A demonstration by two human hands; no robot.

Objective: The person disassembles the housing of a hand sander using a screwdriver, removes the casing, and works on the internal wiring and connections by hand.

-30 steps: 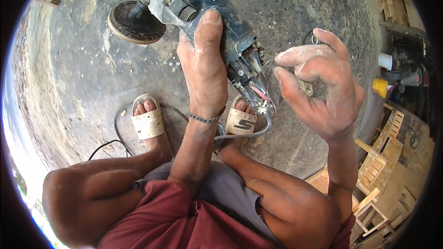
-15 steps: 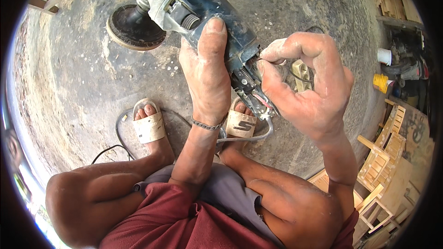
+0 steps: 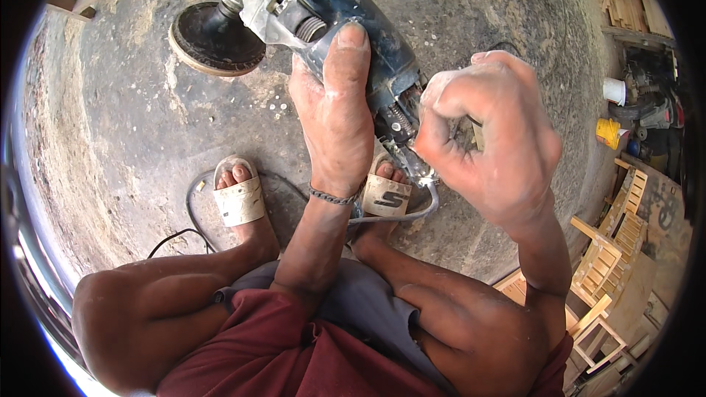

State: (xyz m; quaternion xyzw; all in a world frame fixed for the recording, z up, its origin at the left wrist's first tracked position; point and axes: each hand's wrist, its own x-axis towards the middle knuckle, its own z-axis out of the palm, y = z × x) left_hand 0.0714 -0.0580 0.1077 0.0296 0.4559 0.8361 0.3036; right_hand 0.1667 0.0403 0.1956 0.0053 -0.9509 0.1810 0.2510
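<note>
My left hand [image 3: 334,106] is wrapped around the dark blue body of an angle grinder or polisher [image 3: 360,11], thumb on top. Its grey metal head carries a round black backing pad [image 3: 217,40] at the left. The handle cover is off, baring a spring, wires and inner parts [image 3: 401,129] at the rear, where a grey power cord [image 3: 419,209] comes out. Close beside these parts is my right hand [image 3: 500,125], dusty, thumb and fingers curled together in a pinch. Whatever its fingertips grip is hidden behind them.
A pale block [image 3: 478,134], partly hidden by my right hand, lies on the stained concrete floor [image 3: 147,125]. Wooden frames and slatted pieces [image 3: 607,257] stand at the right, near a yellow container [image 3: 607,132] and a white cup [image 3: 614,90]. My sandalled feet are below the tool.
My right hand has turned and its fingers have curled in more, still by the opened rear. The tool and my left hand have shifted slightly right.
</note>
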